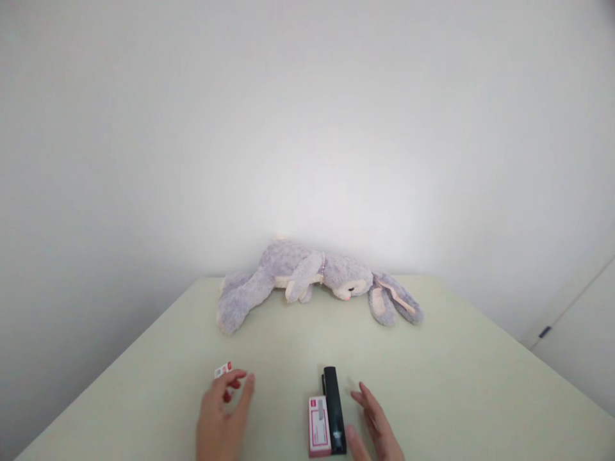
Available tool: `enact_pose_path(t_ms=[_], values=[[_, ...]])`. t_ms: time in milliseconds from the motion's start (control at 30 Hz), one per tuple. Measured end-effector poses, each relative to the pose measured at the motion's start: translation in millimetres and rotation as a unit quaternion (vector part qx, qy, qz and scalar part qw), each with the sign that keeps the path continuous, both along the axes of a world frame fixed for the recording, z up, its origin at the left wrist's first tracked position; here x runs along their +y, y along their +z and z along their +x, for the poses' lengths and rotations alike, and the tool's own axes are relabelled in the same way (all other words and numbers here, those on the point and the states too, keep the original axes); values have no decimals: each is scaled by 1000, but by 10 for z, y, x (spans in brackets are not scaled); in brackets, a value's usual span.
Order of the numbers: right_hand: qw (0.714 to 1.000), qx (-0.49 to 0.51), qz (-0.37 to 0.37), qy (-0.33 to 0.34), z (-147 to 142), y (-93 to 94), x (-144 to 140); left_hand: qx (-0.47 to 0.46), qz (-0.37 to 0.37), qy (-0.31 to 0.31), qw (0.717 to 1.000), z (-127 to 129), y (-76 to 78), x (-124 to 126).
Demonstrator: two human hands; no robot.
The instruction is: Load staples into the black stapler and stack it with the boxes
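Observation:
My left hand (221,413) is at the lower left, thumb and forefinger apart. Just beyond its fingers a small white box with red print (223,369) shows, partly covered by the hand; I cannot tell whether they touch. A black stapler (335,410) lies lengthwise at the near middle of the table. Against its left side sits a pink-and-white small box (319,430) with a label. To the right of the stapler, my right hand (378,428) has its fingers spread and holds nothing.
A grey-purple plush rabbit (293,266) lies on its side along the table's back edge, ears to the right. The pale green table (283,346) meets a white wall (307,128). At the far right is a white panel with a dark fitting (544,331).

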State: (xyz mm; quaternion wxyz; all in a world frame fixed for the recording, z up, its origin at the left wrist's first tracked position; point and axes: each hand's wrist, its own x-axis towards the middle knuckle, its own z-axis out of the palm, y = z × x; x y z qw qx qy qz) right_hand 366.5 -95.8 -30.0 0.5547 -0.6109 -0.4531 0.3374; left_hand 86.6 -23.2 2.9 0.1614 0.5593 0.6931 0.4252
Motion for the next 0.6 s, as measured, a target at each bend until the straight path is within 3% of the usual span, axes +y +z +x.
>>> enact_pose_path(t_ms=[33,100,167,233,300,433,600], values=[[999,-29,10,28,-7,-22,12,3,-23,58,998,-156,46,41],[993,-90,8,72,-43,-92,60,19,-69,97,993,-418,132,125],[987,-132,-5,90,-94,-185,119,29,-96,79,992,-559,193,193],[983,-160,-12,87,-138,-286,163,25,-108,34,993,-543,226,236],[981,-178,-6,80,-161,-375,179,10,-116,-27,993,-377,238,250],[974,-211,13,81,-153,-478,158,-26,-113,-128,985,212,233,197],[952,-298,50,48,-162,-560,145,-59,-93,-177,978,767,195,105]])
